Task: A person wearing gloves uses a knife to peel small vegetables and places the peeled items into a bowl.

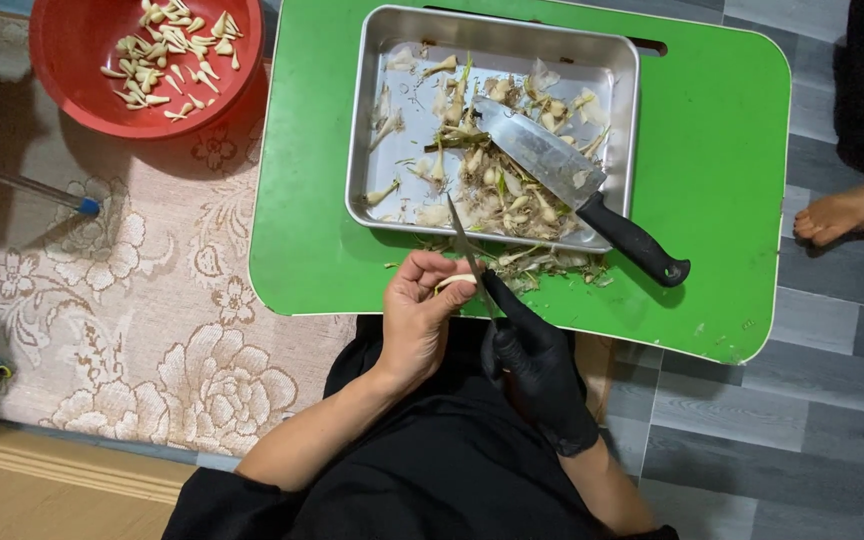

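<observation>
My bare left hand pinches a pale garlic clove just in front of the green table's near edge. My right hand, in a black glove, grips a small thin-bladed knife whose blade points up toward the tray and rests against the clove. Both hands are over my lap, close together and touching at the clove.
A metal tray on the low green table holds garlic skins and stems, with a large black-handled knife lying across it. A red bowl of peeled cloves sits on the patterned rug at left. Another person's bare foot is at right.
</observation>
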